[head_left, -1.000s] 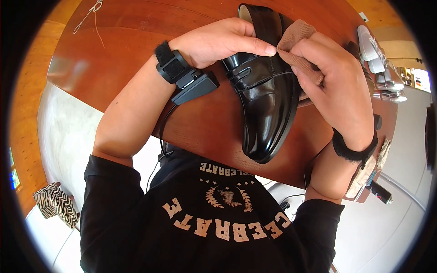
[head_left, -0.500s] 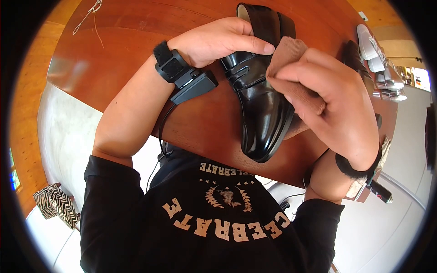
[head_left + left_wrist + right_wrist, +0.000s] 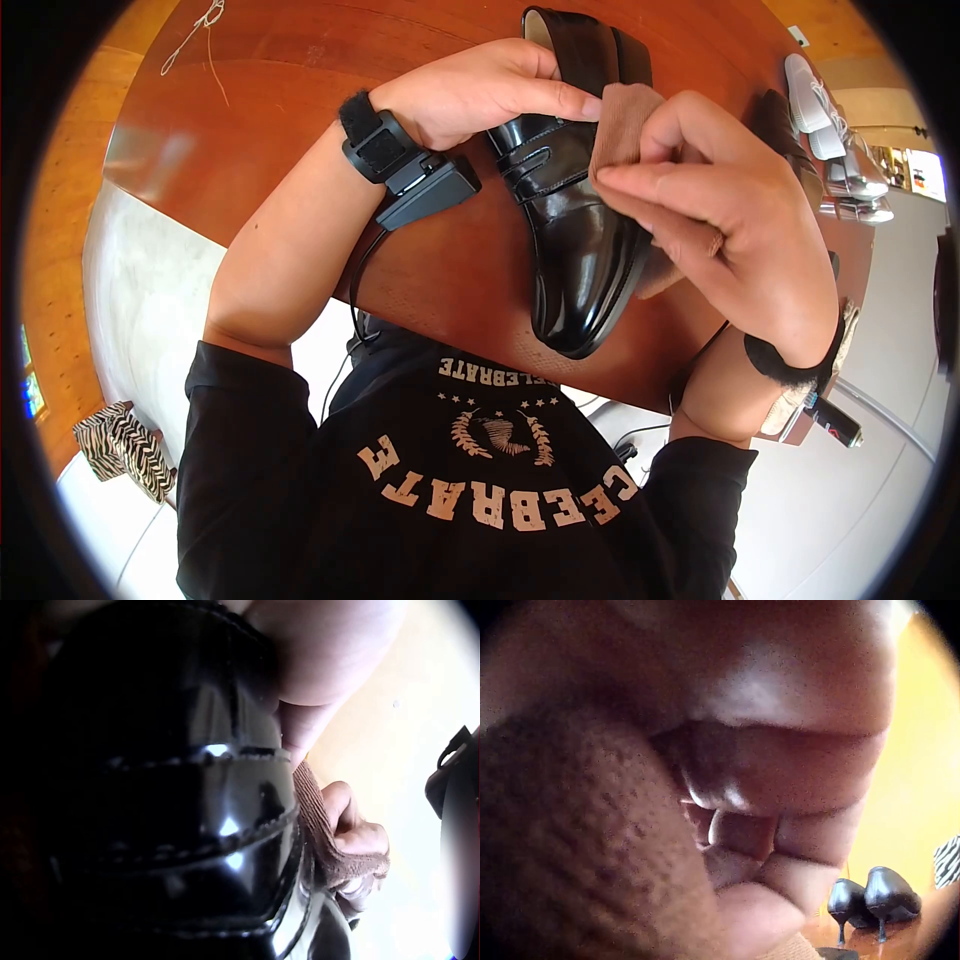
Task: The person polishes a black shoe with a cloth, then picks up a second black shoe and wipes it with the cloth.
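A glossy black leather shoe (image 3: 585,250) with a strap across it is held over the table, toe toward the person's body. My left hand (image 3: 485,95) grips it near the opening, thumb on top and the other fingers partly hidden by the shoe. With bent fingers, my right hand (image 3: 745,215) pinches a folded brown ribbed cloth (image 3: 622,125) against the shoe's side by the strap. In the left wrist view the cloth (image 3: 322,832) runs along the shoe's edge. The right wrist view is mostly filled by the curled right hand (image 3: 787,765).
White sneakers (image 3: 812,110) and silver shoes (image 3: 865,185) stand at the table's right side. A spray can (image 3: 835,425) lies at the right near corner. Thin string (image 3: 200,35) lies far left. Black high heels (image 3: 885,892) show in the right wrist view.
My right hand has shifted the cloth toward the toe, from beside the opening to beside the strap. The left hand and the shoe have hardly moved.
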Demonstrator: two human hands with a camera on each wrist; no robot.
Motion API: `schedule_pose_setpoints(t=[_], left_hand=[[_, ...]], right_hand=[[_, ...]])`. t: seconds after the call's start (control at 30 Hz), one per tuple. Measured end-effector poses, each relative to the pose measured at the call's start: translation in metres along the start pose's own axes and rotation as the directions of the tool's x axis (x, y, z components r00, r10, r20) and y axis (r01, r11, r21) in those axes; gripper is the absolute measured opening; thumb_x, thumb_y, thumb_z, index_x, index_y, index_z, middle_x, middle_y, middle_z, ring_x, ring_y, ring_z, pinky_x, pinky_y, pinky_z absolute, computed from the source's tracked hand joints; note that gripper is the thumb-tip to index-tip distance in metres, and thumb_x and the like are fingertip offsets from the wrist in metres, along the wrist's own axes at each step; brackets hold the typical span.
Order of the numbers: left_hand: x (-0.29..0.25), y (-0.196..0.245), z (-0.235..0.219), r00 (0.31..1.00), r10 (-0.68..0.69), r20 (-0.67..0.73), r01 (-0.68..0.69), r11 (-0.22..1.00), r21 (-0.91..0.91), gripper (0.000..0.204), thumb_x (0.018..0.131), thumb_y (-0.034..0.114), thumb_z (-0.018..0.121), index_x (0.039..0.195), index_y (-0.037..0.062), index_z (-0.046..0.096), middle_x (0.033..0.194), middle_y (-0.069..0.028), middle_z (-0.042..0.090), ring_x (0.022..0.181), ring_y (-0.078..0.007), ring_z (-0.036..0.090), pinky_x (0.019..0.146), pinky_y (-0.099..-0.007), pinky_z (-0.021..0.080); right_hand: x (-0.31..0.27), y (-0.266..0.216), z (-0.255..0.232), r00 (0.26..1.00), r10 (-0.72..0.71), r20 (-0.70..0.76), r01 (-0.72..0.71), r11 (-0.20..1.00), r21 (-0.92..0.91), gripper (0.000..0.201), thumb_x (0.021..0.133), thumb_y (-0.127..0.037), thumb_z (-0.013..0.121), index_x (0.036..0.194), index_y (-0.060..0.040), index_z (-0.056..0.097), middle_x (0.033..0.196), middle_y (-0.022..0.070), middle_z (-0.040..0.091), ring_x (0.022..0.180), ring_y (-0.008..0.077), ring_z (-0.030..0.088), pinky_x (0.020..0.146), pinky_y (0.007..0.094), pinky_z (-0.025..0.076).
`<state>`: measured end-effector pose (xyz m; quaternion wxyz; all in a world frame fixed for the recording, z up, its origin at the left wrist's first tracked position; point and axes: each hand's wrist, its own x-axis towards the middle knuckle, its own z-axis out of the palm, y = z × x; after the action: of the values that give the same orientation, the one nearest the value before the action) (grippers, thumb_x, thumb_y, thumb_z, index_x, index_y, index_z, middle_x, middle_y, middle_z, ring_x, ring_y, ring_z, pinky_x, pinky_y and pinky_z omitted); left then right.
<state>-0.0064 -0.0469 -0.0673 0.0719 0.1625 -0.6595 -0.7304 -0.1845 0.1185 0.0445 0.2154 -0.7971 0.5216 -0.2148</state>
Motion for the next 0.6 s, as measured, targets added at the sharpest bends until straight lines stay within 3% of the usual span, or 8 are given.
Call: schedule_pose_setpoints(t=[0.17, 0.27, 0.37, 0.6], left_hand=[[0.001, -0.002, -0.003, 0.999, -0.028, 0.023, 0.029, 0.999, -0.040, 0.035, 0.100, 0.029, 0.067, 0.121, 0.0011, 0.068, 0.111, -0.0023, 0.072, 0.099, -0.0090, 0.065, 0.090, -0.0258, 0.050], [0.001, -0.003, -0.003, 0.999, -0.041, 0.017, 0.042, 0.997, -0.059, 0.035, 0.099, 0.032, 0.068, 0.118, 0.0017, 0.069, 0.108, -0.0016, 0.073, 0.096, -0.0082, 0.066, 0.088, -0.0248, 0.050], [-0.002, 0.002, -0.001, 0.999, -0.049, 0.001, 0.049, 0.998, -0.049, 0.037, 0.098, 0.035, 0.070, 0.115, 0.0023, 0.070, 0.104, -0.0008, 0.073, 0.093, -0.0074, 0.066, 0.085, -0.0236, 0.051], [-0.002, 0.003, 0.001, 0.998, -0.051, -0.039, 0.049, 0.997, -0.052, 0.038, 0.097, 0.036, 0.072, 0.115, 0.0023, 0.070, 0.104, -0.0008, 0.073, 0.092, -0.0075, 0.066, 0.085, -0.0233, 0.051]], right_hand=[[0.003, 0.005, 0.004, 0.998, -0.049, -0.029, 0.049, 0.999, -0.016, 0.020, 0.087, 0.009, 0.069, 0.107, 0.0057, 0.071, 0.090, 0.0072, 0.054, 0.077, 0.0185, 0.057, 0.069, 0.0286, 0.048], [0.007, -0.002, 0.004, 0.984, 0.177, -0.007, -0.176, 0.981, 0.086, 0.020, 0.089, 0.008, 0.066, 0.108, 0.0047, 0.072, 0.092, 0.0072, 0.055, 0.078, 0.0191, 0.058, 0.070, 0.0280, 0.048], [0.010, 0.007, 0.007, 0.983, 0.131, -0.127, -0.132, 0.991, 0.005, 0.021, 0.091, 0.006, 0.064, 0.110, 0.0033, 0.072, 0.092, 0.0077, 0.057, 0.080, 0.0203, 0.059, 0.072, 0.0279, 0.048], [0.012, 0.013, 0.005, 0.982, 0.131, -0.133, -0.138, 0.990, -0.042, 0.025, 0.089, 0.004, 0.065, 0.113, 0.0024, 0.072, 0.091, 0.0090, 0.058, 0.083, 0.0224, 0.059, 0.076, 0.0298, 0.047]])
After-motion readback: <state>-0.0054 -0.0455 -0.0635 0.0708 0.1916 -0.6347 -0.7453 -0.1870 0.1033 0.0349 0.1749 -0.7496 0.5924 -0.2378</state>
